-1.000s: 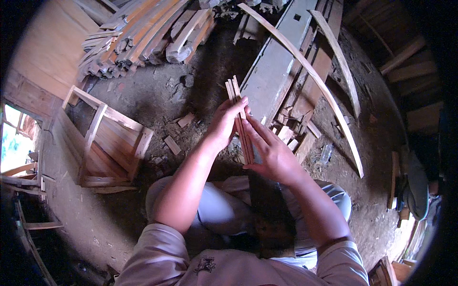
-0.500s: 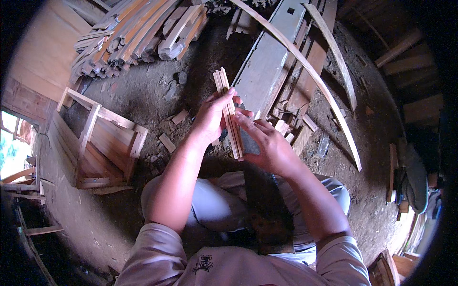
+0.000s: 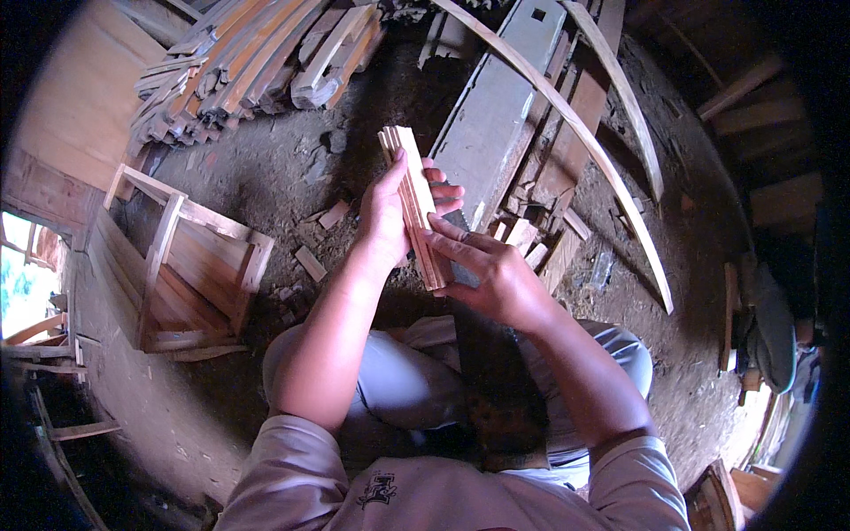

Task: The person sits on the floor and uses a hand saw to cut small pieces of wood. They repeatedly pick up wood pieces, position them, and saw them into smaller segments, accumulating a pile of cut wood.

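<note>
A small stack of thin pale wooden slats [image 3: 416,199] is held up in front of me, its top end leaning slightly left. My left hand [image 3: 387,212] wraps the upper part, thumb along the near edge and fingers coming round the far side. At the lower end, my right hand [image 3: 491,274] grips the slats between thumb and fingertips. Below them, a dark handsaw [image 3: 496,380] lies across my lap, its handle toward my body; the hands and slats hide part of its blade.
A wooden frame box [image 3: 195,265] stands on the dirt floor at left. Stacked timber [image 3: 248,62] fills the far left. Beyond my hands lie a grey board [image 3: 505,106], a long curved strip [image 3: 575,124] and scattered offcuts [image 3: 522,234].
The stack has been turned in my hands, so a broad pale face now shows instead of mostly narrow edges. Its top has shifted slightly left. Both hands still hold it.
</note>
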A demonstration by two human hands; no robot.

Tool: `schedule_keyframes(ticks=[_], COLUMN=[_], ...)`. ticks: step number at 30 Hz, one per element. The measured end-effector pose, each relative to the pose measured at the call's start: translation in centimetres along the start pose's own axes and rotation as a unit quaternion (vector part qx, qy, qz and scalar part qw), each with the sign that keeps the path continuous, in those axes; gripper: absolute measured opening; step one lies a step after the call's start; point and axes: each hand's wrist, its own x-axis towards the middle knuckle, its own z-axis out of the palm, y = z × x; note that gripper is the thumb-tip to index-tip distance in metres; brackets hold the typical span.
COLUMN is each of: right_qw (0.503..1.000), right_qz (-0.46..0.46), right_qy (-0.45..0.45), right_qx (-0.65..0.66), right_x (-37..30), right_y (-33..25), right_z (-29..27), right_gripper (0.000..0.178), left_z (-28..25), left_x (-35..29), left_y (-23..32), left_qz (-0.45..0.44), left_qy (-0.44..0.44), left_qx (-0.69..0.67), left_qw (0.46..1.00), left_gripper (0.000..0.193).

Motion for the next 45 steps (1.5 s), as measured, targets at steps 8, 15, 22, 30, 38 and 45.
schedule_keyframes(ticks=[8, 15, 22, 30, 38, 45], right_qw=[0.999, 0.971, 0.847, 0.779, 0.712, 0.695], right_qz=[-0.023, 0.156, 0.309, 0.281, 0.300, 0.299], right_qy=[0.038, 0.122, -0.027, -0.020, -0.014, -0.001], right_qx=[-0.006, 0.132, 0.432, 0.560, 0.635, 0.654], right_x=[-0.3, 0.3, 0.5, -0.3, -1.2, -1.0], right_y=[0.0, -0.9, 2.0, 2.7, 2.6, 2.4], right_z=[0.5, 1.5, 1.7, 1.3, 1.4, 1.9], right_gripper=[0.085, 0.085, 0.043, 0.039, 0.041, 0.036], left_z=[0.2, 0.1, 1.1, 1.7, 2.8, 2.6], left_x=[0.0, -0.2, 0.2, -0.1, -0.6, -0.5], left_y=[-0.1, -0.4, -2.5, -1.4, -1.6, -1.5], left_qz=[-0.010, 0.059, 0.048, 0.024, 0.007, -0.012], left_qy=[0.010, 0.066, -0.014, -0.071, -0.097, -0.097], left_qx=[-0.025, 0.018, 0.032, 0.073, 0.077, 0.039], left_qw=[1.000, 0.996, 0.998, 0.995, 0.992, 0.994], left_gripper=[0.049, 0.045, 0.036, 0.051, 0.063, 0.063])
